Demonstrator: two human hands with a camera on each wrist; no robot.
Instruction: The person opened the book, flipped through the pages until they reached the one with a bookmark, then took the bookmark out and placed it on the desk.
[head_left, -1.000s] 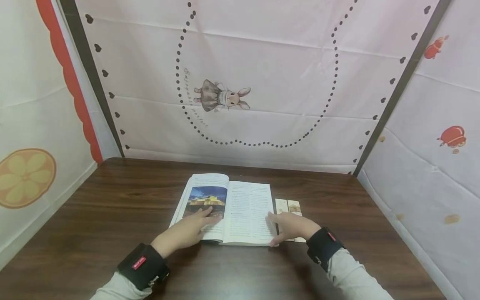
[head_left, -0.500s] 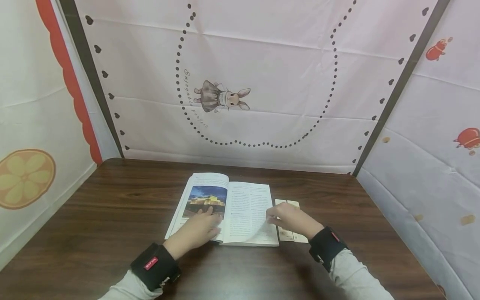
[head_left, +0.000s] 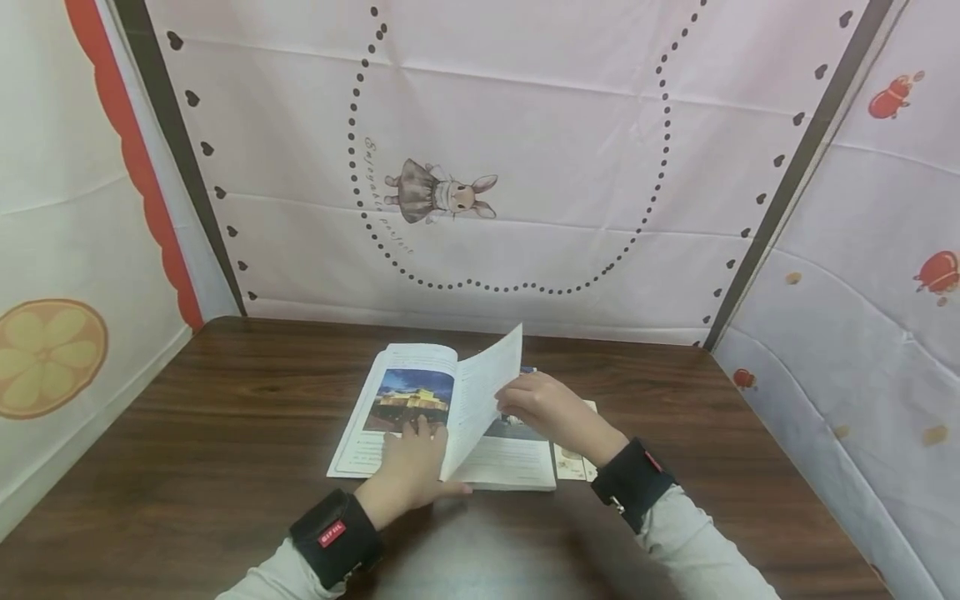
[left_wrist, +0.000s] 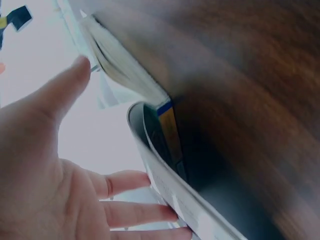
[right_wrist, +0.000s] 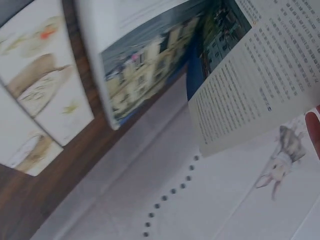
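Raised since the earlier frame: one printed leaf (head_left: 482, 377) of the softcover book (head_left: 450, 392). Half a second ago only its near outer corner was being lifted; it is now stood up from the right-hand side, with its free corner pointed toward 1 o'clock. A further page, bearing a picture and text, is thereby uncovered beneath. By this, the page turn is judged to be partway done, the leaf not yet laid over.

Right hand (head_left: 553, 411): carried toward 10 o'clock since then. Fingers bent inward; the leaf's outer edge is pinched at the fingertips. Exact thumb contact is not shown.

Left hand (head_left: 411, 465): placed at 7 o'clock of the book. Fingers extended and parted, rested on the left-hand page at the foot of the building photograph (head_left: 412, 396); thumb stretched out between 3 and 4 o'clock. Nothing is gripped.

Book: laid spread on the dark wood-grain tabletop (head_left: 225, 417), at 6 to 7 o'clock from the head view's centre.

Illustrated cards (head_left: 570, 467): set just beside the book, at 3 to 4 o'clock, partly covered by the right hand.
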